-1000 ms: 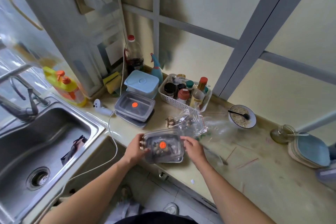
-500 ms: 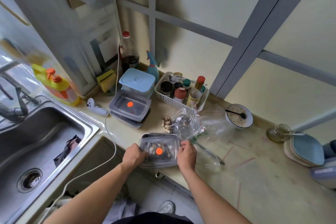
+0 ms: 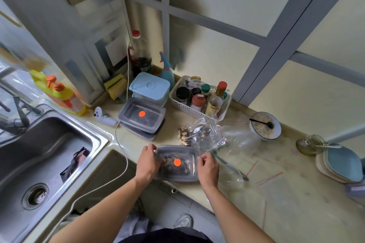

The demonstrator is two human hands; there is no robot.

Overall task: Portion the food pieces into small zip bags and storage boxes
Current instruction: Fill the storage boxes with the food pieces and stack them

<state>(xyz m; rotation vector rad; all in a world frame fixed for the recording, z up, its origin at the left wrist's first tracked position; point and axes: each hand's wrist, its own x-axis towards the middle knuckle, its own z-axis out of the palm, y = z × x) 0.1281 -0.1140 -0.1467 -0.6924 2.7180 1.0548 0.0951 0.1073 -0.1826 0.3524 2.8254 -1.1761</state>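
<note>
The steel sink (image 3: pixel 49 156) gleams left of the pale, smooth counter (image 3: pixel 286 193). The clear lidded box (image 3: pixel 177 163) has been pulled to the counter's front edge, probably being sealed, left hand (image 3: pixel 148 162) and right hand (image 3: pixel 208 169) gripping its ends. Behind lies a crinkly zip bag (image 3: pixel 205 134) of dark food pieces (image 3: pixel 201 133).

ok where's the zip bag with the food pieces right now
In the head view the zip bag lies on the counter just behind the storage box held between both hands, in front of the white basket of bottles.
</note>
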